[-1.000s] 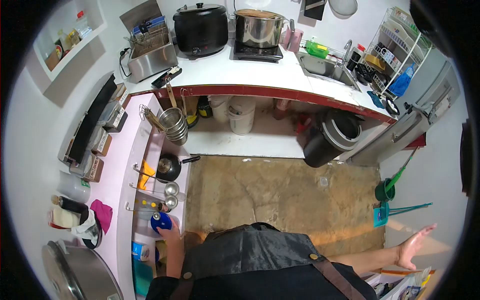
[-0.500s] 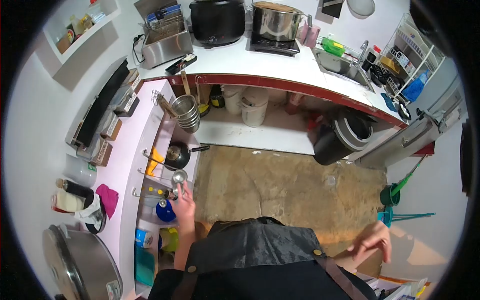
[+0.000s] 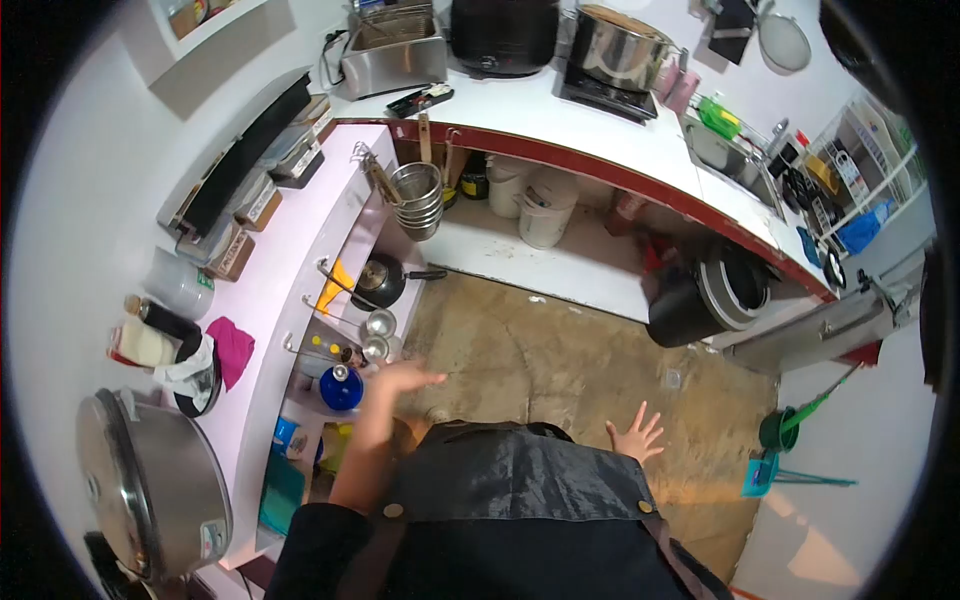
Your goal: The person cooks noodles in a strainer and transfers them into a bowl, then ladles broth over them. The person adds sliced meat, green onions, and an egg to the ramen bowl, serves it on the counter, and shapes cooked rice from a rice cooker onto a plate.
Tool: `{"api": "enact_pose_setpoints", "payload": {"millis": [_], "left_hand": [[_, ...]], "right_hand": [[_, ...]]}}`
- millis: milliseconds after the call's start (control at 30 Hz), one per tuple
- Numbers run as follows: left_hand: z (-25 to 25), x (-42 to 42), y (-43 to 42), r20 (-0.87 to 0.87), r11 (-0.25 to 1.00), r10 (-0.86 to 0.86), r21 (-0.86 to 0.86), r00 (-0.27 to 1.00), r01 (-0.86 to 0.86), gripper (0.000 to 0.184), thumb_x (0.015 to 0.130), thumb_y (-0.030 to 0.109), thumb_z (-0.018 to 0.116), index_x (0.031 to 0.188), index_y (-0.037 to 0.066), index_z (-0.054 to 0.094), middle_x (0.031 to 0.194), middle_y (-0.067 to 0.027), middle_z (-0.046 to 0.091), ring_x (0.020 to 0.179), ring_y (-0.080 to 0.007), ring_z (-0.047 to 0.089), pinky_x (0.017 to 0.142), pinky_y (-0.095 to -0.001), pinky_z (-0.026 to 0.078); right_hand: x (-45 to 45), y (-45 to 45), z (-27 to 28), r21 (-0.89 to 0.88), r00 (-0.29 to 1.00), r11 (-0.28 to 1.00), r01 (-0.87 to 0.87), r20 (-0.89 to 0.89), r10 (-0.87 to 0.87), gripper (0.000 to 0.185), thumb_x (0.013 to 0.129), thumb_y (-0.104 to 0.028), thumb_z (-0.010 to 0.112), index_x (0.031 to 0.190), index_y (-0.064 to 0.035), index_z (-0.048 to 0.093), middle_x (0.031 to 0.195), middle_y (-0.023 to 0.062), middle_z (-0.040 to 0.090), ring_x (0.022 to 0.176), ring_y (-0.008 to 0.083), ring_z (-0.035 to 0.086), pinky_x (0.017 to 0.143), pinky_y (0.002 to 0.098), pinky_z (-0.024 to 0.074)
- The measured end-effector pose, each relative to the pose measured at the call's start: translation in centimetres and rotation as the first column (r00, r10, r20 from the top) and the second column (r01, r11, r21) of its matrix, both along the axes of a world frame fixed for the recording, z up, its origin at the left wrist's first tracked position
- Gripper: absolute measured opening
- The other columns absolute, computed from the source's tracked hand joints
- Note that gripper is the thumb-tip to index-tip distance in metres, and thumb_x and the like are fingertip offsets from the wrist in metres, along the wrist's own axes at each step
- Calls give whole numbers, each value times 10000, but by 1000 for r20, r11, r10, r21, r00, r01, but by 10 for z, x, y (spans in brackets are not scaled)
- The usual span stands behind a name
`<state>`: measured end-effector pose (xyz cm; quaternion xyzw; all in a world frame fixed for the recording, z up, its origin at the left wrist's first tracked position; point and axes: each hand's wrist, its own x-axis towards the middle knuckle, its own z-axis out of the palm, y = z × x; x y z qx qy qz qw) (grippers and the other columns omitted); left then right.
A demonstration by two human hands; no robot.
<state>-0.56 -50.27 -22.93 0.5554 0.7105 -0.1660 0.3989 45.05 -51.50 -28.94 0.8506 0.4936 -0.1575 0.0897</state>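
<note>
My left hand (image 3: 408,376) is beside the left counter, fingers stretched out to the right, holding nothing. Just left of it, ladles with small round bowls (image 3: 380,322) hang by long handles from the counter's edge. A blue round object (image 3: 341,390) is on the shelf behind them. Over the floor to the right, my right hand (image 3: 636,438) is open with its fingers spread, and nothing is in it. My dark apron (image 3: 520,470) fills the space between the hands.
Strainers (image 3: 417,200) hang at the counter corner. A pan (image 3: 381,280) is on the lower shelf. A black bin (image 3: 690,305) stands under the back counter. A large steel pot (image 3: 180,480) is at lower left, and a green bucket (image 3: 778,430) stands by the right wall.
My left hand has come away from the ladles and turned its fingers to the right. My right hand has moved left and up, and its bent fingers have spread. The view has shifted.
</note>
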Motion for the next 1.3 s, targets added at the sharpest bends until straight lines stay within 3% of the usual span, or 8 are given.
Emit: {"api": "enact_pose_setpoints", "payload": {"millis": [133,233,400,533,633,767,900,1300], "left_hand": [[-1,21,-26,-171,838,460,407,871,-363,911,744,439,668,1449,159,165,1511,-149,-46,1362,-434,-45,1034,-649,74],[-20,-31,-25,-95,646,486,709,869,-283,827,742,326,670,1418,109,246,1471,-207,136,1333,-475,101,1021,-662,100],[14,-169,-31,102,-72,571,995,814,-74,548,763,87,581,1266,-60,418,1291,-256,413,1244,-392,342,1061,-434,270],[43,-238,-89,-188,360,843,893,503,-269,489,781,102,546,1221,-91,457,1272,-245,456,1150,-401,443,972,-432,368],[10,-255,-95,-322,420,871,880,370,-223,441,801,143,524,1180,-82,495,1246,-251,478,1116,-391,462,944,-441,372],[2,-275,-56,-184,446,709,865,681,-230,355,814,152,500,1094,-55,569,1190,-235,529,1087,-381,475,966,-453,332],[-4,-270,7,-14,199,571,973,821,-121,362,792,82,511,1119,-61,572,1164,-240,552,1086,-388,482,987,-423,340],[-1,-329,187,110,316,301,926,947,-208,395,769,115,533,1113,-76,569,1146,-244,565,1064,-365,522,984,-404,356]], "right_hand": [[-28,-30,-46,136,976,970,203,49,-211,888,765,-417,664,1455,-277,123,1482,175,179,1333,389,233,1005,589,275],[-45,-37,-53,176,969,958,225,61,-238,867,766,-408,659,1448,-260,143,1457,182,210,1314,387,257,999,573,286],[-58,-45,-61,191,966,951,244,43,-257,833,769,-393,651,1435,-231,178,1416,193,260,1281,384,297,989,547,304],[-64,-53,-70,178,961,947,267,20,-275,807,770,-381,644,1425,-207,205,1383,202,301,1254,382,330,981,526,319],[-70,-58,-78,150,953,942,299,-12,-301,787,772,-372,639,1417,-190,226,1358,209,332,1235,380,354,975,511,330],[-73,-68,-87,108,948,942,319,-51,-315,763,774,-359,633,1407,-166,253,1325,218,372,1208,377,387,967,490,345],[-74,-81,-98,45,943,946,322,-101,-316,739,776,-347,626,1397,-143,281,1292,227,413,1182,375,419,959,469,360],[-80,-129,-170,-118,856,954,275,-423,-299,676,782,-310,606,1366,-72,363,1193,254,535,1103,367,516,935,407,405]]}}
